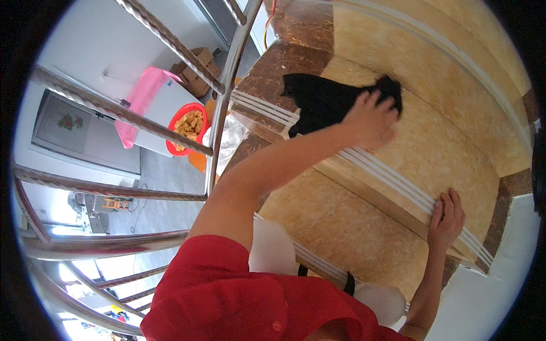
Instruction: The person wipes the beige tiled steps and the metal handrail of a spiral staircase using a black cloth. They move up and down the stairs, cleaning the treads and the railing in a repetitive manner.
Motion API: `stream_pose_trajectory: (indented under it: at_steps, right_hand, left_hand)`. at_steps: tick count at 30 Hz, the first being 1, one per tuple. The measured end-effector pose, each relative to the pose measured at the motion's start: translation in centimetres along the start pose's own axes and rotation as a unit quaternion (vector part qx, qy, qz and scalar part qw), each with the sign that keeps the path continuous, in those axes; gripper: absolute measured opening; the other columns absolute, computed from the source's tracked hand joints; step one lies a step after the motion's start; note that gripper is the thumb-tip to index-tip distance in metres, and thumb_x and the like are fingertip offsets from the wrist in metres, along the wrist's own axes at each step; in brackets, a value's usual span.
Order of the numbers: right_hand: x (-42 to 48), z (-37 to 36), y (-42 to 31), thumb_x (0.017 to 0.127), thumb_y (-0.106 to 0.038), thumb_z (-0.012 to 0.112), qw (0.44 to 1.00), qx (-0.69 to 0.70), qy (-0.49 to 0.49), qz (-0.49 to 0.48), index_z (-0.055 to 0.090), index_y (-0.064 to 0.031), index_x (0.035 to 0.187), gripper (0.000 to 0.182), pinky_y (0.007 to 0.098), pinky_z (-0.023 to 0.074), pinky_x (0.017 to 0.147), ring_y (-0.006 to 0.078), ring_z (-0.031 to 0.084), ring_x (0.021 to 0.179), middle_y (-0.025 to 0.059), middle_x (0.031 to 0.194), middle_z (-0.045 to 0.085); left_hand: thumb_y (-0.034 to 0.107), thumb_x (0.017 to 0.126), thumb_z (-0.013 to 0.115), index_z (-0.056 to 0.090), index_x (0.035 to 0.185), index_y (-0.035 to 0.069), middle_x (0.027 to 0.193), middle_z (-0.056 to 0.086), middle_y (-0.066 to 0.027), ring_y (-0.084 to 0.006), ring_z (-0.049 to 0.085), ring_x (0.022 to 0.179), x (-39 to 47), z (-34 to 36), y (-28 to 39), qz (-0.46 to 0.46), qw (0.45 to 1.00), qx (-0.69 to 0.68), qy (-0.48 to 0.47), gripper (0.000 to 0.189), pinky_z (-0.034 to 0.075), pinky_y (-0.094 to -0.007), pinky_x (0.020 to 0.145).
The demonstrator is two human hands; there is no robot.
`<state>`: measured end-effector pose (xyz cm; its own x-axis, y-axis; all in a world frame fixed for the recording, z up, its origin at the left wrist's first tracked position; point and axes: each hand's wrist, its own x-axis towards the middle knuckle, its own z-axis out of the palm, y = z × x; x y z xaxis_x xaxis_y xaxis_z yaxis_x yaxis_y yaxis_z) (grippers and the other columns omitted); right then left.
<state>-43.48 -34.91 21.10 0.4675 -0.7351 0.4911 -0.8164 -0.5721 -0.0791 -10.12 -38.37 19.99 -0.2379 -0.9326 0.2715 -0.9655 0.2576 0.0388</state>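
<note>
My left hand point(372, 121) reaches across a stair step with its fingers on a black cloth point(326, 98). Both the hand and the bunched far end of the cloth look blurred; the rest of the cloth trails left over the tread and its dark brown border. My right hand point(447, 219) rests flat near the right end of the same yellow marbled tread point(443, 157), its fingertips past the white grooved strips point(388, 177) at the edge. It holds nothing. My knees, in pale trousers point(273, 247), are bent below on a lower step point(341, 213).
A metal railing with twisted bars point(170, 47) runs along the left. Beyond it, lower down, stand a red basin point(168, 123) of yellowish pieces, white crumpled material point(226, 138), a pink cover point(143, 96) and a cardboard box point(200, 76). A white wall point(482, 294) bounds the right.
</note>
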Motion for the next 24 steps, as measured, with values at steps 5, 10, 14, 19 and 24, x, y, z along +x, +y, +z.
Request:
stream_pose_trajectory:
  at_steps: [5, 10, 14, 19, 24]
  right_hand:
    - [-0.2, -0.1, 0.5, 0.089, -0.017, 0.056, 1.000, 0.009, 0.008, 0.005, 0.064, -0.0046, 0.104, 0.021, 0.0408, 0.0394, 0.095, 0.0296, 0.055, 0.114, 0.0130, 0.122, 0.059]
    - [0.0, -0.1, 0.2, 0.089, -0.016, 0.056, 1.000, 0.015, 0.003, 0.006, 0.065, -0.0038, 0.104, 0.021, 0.0402, 0.0402, 0.094, 0.0295, 0.055, 0.114, 0.0131, 0.122, 0.060]
    - [-0.1, 0.2, 0.2, 0.089, -0.016, 0.056, 1.000, 0.011, 0.001, 0.008, 0.064, -0.0034, 0.104, 0.021, 0.0399, 0.0396, 0.094, 0.0299, 0.055, 0.114, 0.0133, 0.123, 0.059]
    - [-0.2, -0.2, 0.4, 0.090, -0.016, 0.055, 1.000, 0.005, -0.007, 0.024, 0.064, -0.0036, 0.103, 0.021, 0.0411, 0.0393, 0.095, 0.0307, 0.055, 0.114, 0.0135, 0.122, 0.059]
    - [0.1, -0.1, 0.2, 0.090, -0.017, 0.055, 1.000, 0.015, -0.006, 0.014, 0.064, -0.0032, 0.102, 0.020, 0.0420, 0.0393, 0.095, 0.0310, 0.054, 0.115, 0.0141, 0.122, 0.059]
  left_hand:
    - [0.040, 0.093, 0.043, 0.046, 0.130, 0.007, 0.141, 0.038, -0.0179, -0.0414, 0.033, 0.130, -5.1, -2.0, 0.5, 0.041, 0.998, -0.040, 0.001, 0.050, 0.025, -0.0541, 0.106]
    - [0.040, 0.093, 0.040, 0.044, 0.133, 0.006, 0.143, 0.037, -0.0162, -0.0403, 0.033, 0.131, -6.9, -2.9, -7.9, -0.173, 0.983, 0.056, -0.005, 0.053, 0.025, -0.0579, 0.105]
    - [0.042, 0.091, 0.045, 0.051, 0.126, 0.004, 0.136, 0.045, -0.0185, -0.0426, 0.038, 0.126, -6.9, -2.5, -8.5, -0.191, 0.978, 0.059, 0.062, 0.051, 0.031, -0.0560, 0.102]
    - [0.032, 0.083, 0.064, 0.065, 0.100, 0.000, 0.107, 0.064, -0.0177, -0.0339, 0.060, 0.103, -6.2, -6.1, -4.2, -0.013, 0.951, -0.308, 0.033, 0.036, 0.048, -0.0419, 0.088]
    - [0.015, 0.080, 0.060, 0.067, 0.087, 0.004, 0.084, 0.064, -0.0186, -0.0370, 0.062, 0.083, -6.0, -6.6, -13.8, -0.261, 0.940, -0.031, 0.216, 0.016, 0.051, -0.0453, 0.072]
